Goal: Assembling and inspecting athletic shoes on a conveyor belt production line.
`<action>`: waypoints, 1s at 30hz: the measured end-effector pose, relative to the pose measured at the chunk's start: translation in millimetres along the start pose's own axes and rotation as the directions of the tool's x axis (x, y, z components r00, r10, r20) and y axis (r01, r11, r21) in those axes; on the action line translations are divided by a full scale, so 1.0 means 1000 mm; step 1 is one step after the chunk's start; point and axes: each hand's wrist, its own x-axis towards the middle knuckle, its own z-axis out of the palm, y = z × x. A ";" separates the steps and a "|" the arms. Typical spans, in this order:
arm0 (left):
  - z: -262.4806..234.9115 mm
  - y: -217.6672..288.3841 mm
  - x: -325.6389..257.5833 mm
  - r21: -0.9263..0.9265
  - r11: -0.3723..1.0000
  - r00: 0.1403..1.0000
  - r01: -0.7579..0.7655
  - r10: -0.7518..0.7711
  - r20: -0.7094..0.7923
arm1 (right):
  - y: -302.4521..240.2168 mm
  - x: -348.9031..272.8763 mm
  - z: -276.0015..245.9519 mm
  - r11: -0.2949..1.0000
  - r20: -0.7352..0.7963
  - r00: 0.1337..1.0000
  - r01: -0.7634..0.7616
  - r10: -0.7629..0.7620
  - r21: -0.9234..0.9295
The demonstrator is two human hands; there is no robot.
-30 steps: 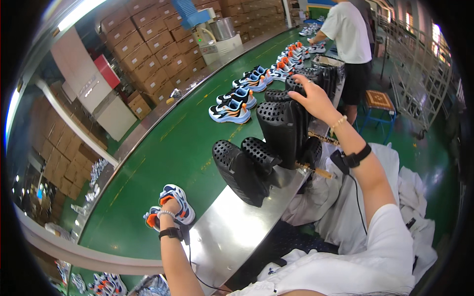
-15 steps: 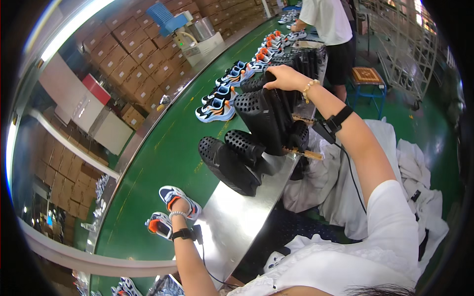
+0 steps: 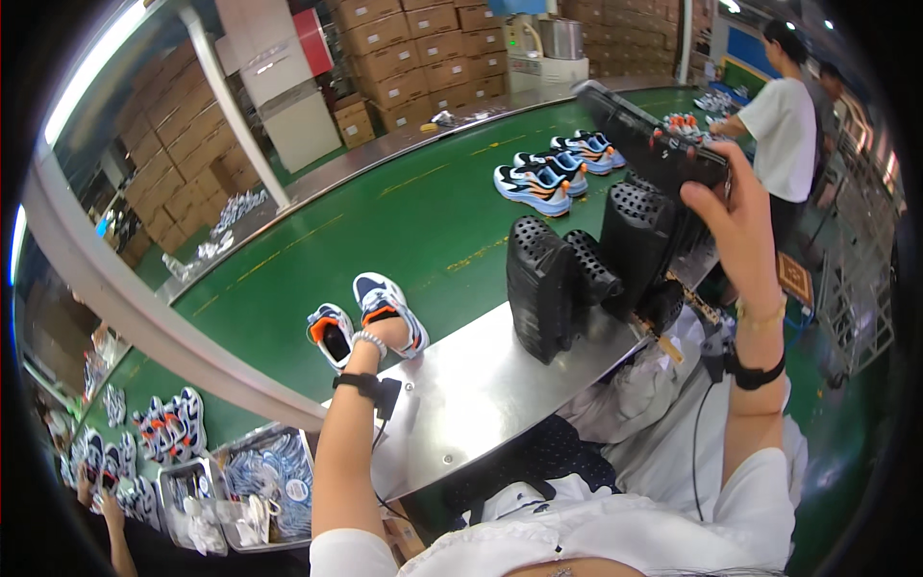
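Note:
My left hand [image 3: 389, 332] reaches into the opening of a white, navy and orange sneaker [image 3: 379, 289] and grips it; the fingertips are hidden inside. Its mate [image 3: 329, 332] lies just left of it on the green belt. My right hand [image 3: 735, 207] is closed on the end of a long black block-shaped piece [image 3: 642, 135], raised and tilted above the belt. Below it, several black pieces with perforated rounded tops stand close together: a wide one [image 3: 540, 293], a slim one [image 3: 590, 264] and a big one [image 3: 635, 231] on the metal plate [image 3: 452, 413].
Black, blue and orange sneakers [image 3: 534, 186] line the belt [image 3: 298, 260] beyond. At lower left are a metal tray [image 3: 269, 486] of blue-white parts, more sneakers [image 3: 173, 423] and another person's hands [image 3: 111, 510]. A white post [image 3: 163, 322] crosses left. One person [image 3: 784, 135] stands far right.
The view has swung, showing more at lower left. My right hand has lifted a black piece off the group by its end. My left hand stays in the same sneaker.

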 end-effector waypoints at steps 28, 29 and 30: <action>0.046 0.102 -0.083 -0.978 0.206 0.337 -0.022 -0.920 -0.202 | -0.028 -0.101 0.480 0.813 0.762 0.646 0.465 -0.043 -0.349; 0.041 0.101 -0.083 -0.979 0.202 0.340 -0.022 -0.919 -0.197 | -0.025 -0.105 0.488 0.815 0.761 0.649 0.438 0.006 -0.380; 0.036 0.101 -0.082 -0.982 0.186 0.355 -0.026 -0.917 -0.183 | -0.020 -0.107 0.496 0.814 0.763 0.647 0.437 0.011 -0.382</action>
